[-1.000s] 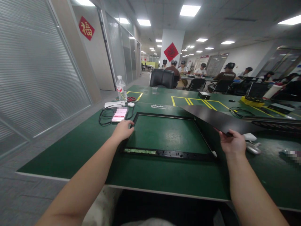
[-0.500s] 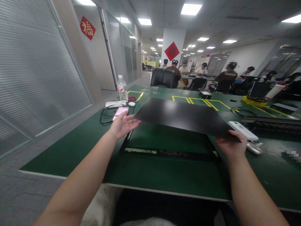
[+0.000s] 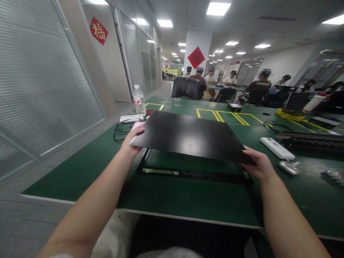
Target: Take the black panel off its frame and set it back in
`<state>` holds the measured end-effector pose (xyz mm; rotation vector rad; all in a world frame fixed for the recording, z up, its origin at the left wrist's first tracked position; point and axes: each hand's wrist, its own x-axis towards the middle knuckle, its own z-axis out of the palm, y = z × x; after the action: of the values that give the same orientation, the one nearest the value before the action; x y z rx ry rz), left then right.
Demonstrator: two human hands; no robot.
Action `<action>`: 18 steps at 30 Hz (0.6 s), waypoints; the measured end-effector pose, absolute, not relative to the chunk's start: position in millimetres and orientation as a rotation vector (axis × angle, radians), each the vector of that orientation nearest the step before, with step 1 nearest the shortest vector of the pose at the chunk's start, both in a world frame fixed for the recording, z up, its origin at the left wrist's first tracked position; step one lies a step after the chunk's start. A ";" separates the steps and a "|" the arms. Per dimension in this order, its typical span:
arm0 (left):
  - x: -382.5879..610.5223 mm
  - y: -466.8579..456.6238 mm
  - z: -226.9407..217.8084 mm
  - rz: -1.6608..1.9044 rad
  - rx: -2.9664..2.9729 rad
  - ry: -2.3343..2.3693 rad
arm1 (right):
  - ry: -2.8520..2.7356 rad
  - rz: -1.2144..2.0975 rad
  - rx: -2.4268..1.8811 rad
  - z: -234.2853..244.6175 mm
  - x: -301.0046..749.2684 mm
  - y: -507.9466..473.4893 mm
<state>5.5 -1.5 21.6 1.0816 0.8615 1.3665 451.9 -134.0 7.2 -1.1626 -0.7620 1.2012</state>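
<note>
A thin, glossy black panel (image 3: 188,136) is held up over the table between my two hands. My left hand (image 3: 132,142) grips its left edge, thumb on top and fingers beneath. At the right edge my right hand (image 3: 256,163) is closed on the near corner, the thumb partly hidden. Below the panel a black rectangular frame (image 3: 206,175) lies on the green table, with a green circuit strip (image 3: 160,171) along its near side. The panel covers the far part of this frame.
A water bottle (image 3: 139,100), a white device (image 3: 131,118) with black cable and a pink phone (image 3: 137,125) are at the left. To the right lie a white power bank (image 3: 277,148), a silver object (image 3: 289,167) and a long black part (image 3: 311,141). A plastic cup (image 3: 177,102) stands farther back.
The panel has shifted left and nearer to me, and now covers part of the phone. My left hand has closed on its edge; my right hand moved left with it.
</note>
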 end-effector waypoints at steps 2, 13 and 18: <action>6.0 -2.0 22.7 1.385 1.070 0.864 | -0.766 1.215 -1.171 7.0 454.0 -132.7; 6.9 -4.9 24.5 1.527 1.057 0.799 | -0.653 0.996 -1.178 -2.4 468.4 -122.8; 8.8 -3.2 20.2 1.502 1.056 0.822 | -0.657 0.916 -1.315 -8.2 466.7 -121.5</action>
<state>8.8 -3.2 20.2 1.0559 0.8222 1.5021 466.7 -121.5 -8.2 -1.3153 -0.6570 0.9155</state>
